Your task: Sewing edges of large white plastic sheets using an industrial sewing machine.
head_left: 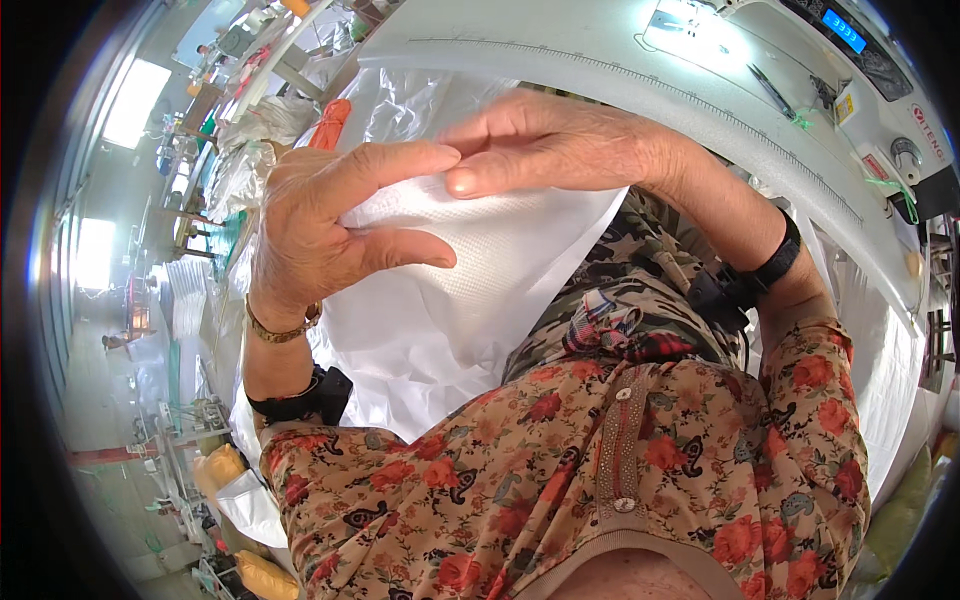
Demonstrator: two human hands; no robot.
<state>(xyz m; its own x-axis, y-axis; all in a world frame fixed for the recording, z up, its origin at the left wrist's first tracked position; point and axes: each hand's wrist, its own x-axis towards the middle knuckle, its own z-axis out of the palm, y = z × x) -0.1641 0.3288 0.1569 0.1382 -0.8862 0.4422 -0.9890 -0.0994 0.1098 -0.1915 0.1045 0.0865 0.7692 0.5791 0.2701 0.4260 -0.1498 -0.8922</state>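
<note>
My left hand (325, 215) is over a white, textured sheet (470, 240) on my lap. Its thumb and index finger stretch apart, with nothing visible between them. From the right, my right hand (570, 145) reaches across the sheet's upper part. Its fingers are extended and slightly blurred, and its thumb tip lies close to the left index fingertip. Nothing shows in its grasp. The sheet looks like thin, waffle-patterned cloth or film, and its smoother, creased lower part spreads over my left thigh. Both hands hide some of its upper edge.
A white sewing machine table (620, 95) with a ruler along its front edge curves across the far side. On it are a lit needle area (690, 40), dark tweezers (770, 90) and a control panel (850, 40). An orange-red bundle (332, 122) and clear plastic (240, 170) lie at left.
</note>
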